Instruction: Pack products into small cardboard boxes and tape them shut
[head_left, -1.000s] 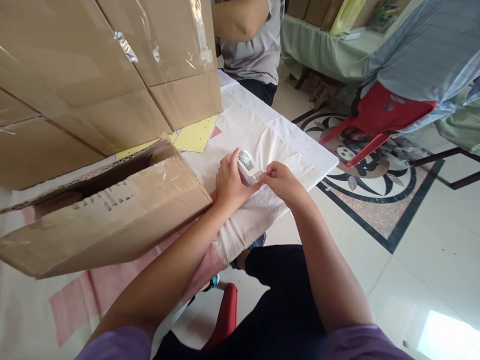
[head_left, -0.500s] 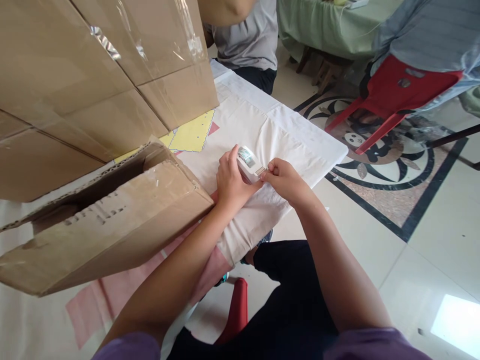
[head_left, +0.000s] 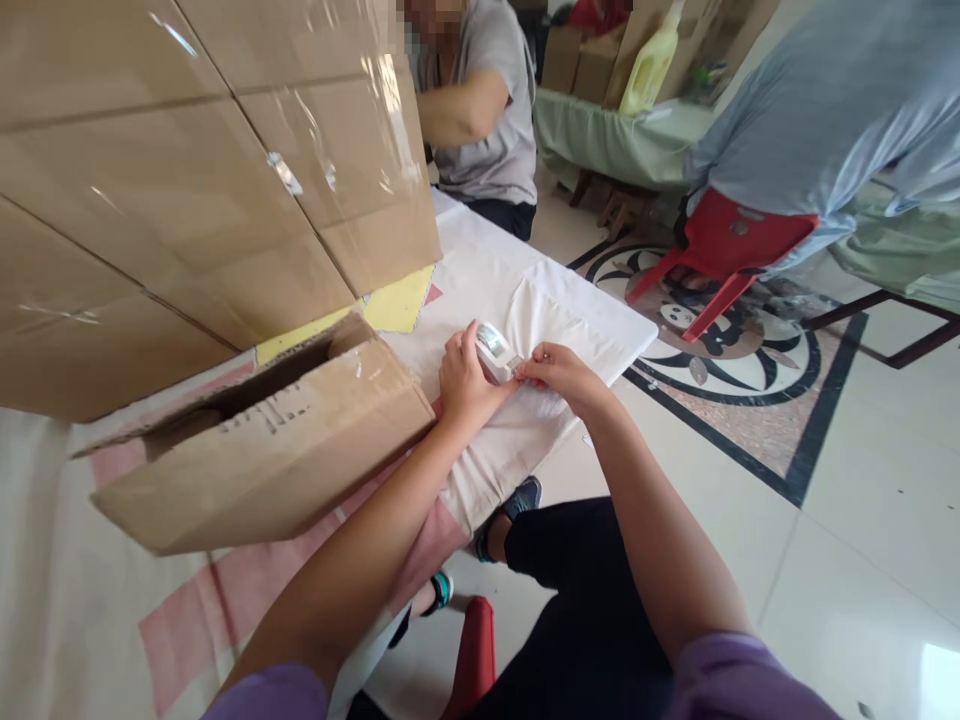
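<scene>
A small white oblong device (head_left: 495,350) with a shiny, window-like patch on top is held just above the cloth-covered table (head_left: 480,255). My left hand (head_left: 463,382) wraps round it from the left, fingers on the far side and thumb along the near side. At its right end, which looks metallic or brownish, the fingertips of my right hand (head_left: 561,374) are pinched together against it. What exactly those fingertips grip is too small to make out. Left of my hands, an open-topped cardboard box (head_left: 285,450) lies close to my left forearm.
Large taped cartons (head_left: 187,210) form a wall at the left. A person in a grey shirt (head_left: 502,120) sits across the table. Another person sits on a red chair (head_left: 750,235) to the right. A red leg (head_left: 474,645) shows below me.
My view has tilted up and shifted, so the surroundings sit lower and more of the room shows. Both hands stay at the white device, the right still pinching at its end.
</scene>
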